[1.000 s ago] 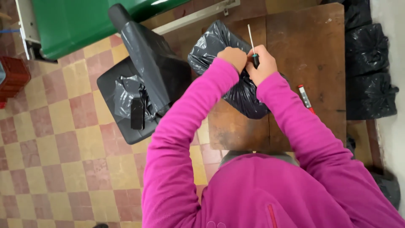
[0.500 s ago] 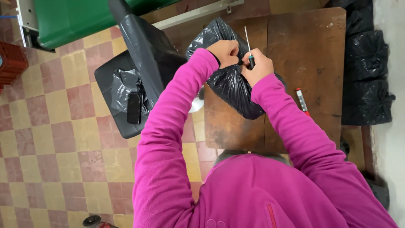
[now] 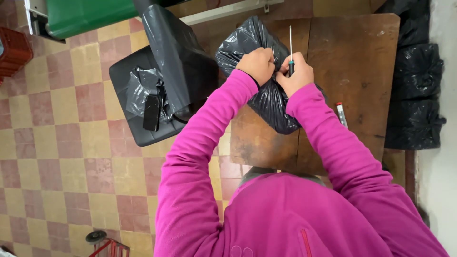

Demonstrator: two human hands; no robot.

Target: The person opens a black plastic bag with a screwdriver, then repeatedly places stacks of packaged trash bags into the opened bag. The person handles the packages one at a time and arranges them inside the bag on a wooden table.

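A filled black plastic bag [image 3: 247,43] lies on a worn wooden table [image 3: 362,62]. My left hand [image 3: 257,65] grips the bunched plastic at the bag's middle. Beside it, touching, my right hand [image 3: 296,75] is closed on a thin screwdriver [image 3: 290,45] with a dark handle, its metal shaft pointing away from me over the bag. Both arms are in magenta sleeves. Whether the right hand also pinches the plastic is hidden by the fingers.
A red-capped pen-like tool [image 3: 341,113] lies on the table right of my arm. A black chair [image 3: 143,100] at left holds black plastic and a dark phone [image 3: 152,113]. Full black bags [image 3: 414,95] stack at right. A green container [image 3: 85,14] stands at top left on the checkered floor.
My hands have stayed together on the bag and screwdriver, working at the same spot. The view has shifted slightly; nothing was let go.
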